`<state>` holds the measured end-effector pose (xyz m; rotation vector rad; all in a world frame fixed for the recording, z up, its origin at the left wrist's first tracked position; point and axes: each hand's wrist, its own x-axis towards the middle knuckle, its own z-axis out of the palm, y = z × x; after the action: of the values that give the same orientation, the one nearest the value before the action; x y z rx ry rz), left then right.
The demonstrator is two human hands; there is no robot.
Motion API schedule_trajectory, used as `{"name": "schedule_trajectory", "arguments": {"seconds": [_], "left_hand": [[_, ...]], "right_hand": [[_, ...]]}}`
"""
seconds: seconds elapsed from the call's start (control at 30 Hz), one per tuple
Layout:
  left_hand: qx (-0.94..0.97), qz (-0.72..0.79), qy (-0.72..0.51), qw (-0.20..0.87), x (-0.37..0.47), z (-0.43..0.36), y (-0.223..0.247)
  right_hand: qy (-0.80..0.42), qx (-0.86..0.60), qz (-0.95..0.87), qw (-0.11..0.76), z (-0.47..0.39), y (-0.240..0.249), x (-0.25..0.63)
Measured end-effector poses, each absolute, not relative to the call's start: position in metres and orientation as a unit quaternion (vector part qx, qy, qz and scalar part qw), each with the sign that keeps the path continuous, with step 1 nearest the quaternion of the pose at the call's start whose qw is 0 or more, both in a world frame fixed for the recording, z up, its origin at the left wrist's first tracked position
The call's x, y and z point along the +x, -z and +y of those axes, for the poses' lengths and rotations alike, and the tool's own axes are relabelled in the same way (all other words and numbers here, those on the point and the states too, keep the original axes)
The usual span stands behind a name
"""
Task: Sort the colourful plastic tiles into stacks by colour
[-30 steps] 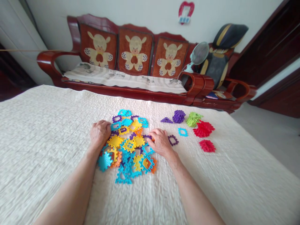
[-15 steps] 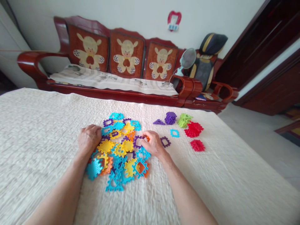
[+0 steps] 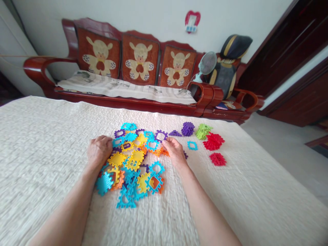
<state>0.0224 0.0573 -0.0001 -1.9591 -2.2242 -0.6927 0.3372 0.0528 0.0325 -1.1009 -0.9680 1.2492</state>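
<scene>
A mixed pile of notched plastic building tiles lies between my hands, with yellow tiles (image 3: 117, 159), blue tiles (image 3: 104, 183), orange and purple ones overlapping. My right hand (image 3: 175, 150) pinches the corner of a purple square frame tile (image 3: 161, 136) at the pile's upper right edge. Beneath it are a blue frame tile (image 3: 152, 145) and orange tiles (image 3: 164, 152). At the pile's left edge rests my left hand (image 3: 99, 149), its fingers curled down and closed; whatever is under them is hidden. Another purple tile (image 3: 185, 155) is partly covered by my right hand.
Right of the pile stand stacks of purple tiles (image 3: 188, 128), green tiles (image 3: 203, 131) and red tiles (image 3: 214, 141). A smaller red stack (image 3: 217, 159) and a single blue frame (image 3: 192, 145) lie nearer. Behind the cloth-covered table (image 3: 61, 136) is a wooden sofa (image 3: 143, 102).
My right hand has moved away from me and slightly right, carrying the purple frame tile from the pile's middle to its upper right edge. My left hand stays by the pile.
</scene>
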Motion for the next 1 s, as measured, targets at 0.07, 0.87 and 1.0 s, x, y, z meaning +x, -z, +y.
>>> {"name": "schedule_trajectory", "arguments": {"seconds": [0.07, 0.87, 1.0], "left_hand": [[-0.642, -0.731, 0.225, 0.047, 0.022, 0.058, 0.001], [-0.632, -0.74, 0.225, 0.042, 0.026, 0.056, -0.004], [-0.634, -0.74, 0.221, 0.043, 0.026, 0.056, -0.004]], "right_hand": [[-0.543, -0.473, -0.391, 0.574, 0.055, -0.032, 0.34], [-0.277, -0.553, -0.609, 0.498, 0.056, -0.028, 0.354], [-0.294, -0.594, -0.53, 0.529, 0.071, -0.024, 0.377]]}}
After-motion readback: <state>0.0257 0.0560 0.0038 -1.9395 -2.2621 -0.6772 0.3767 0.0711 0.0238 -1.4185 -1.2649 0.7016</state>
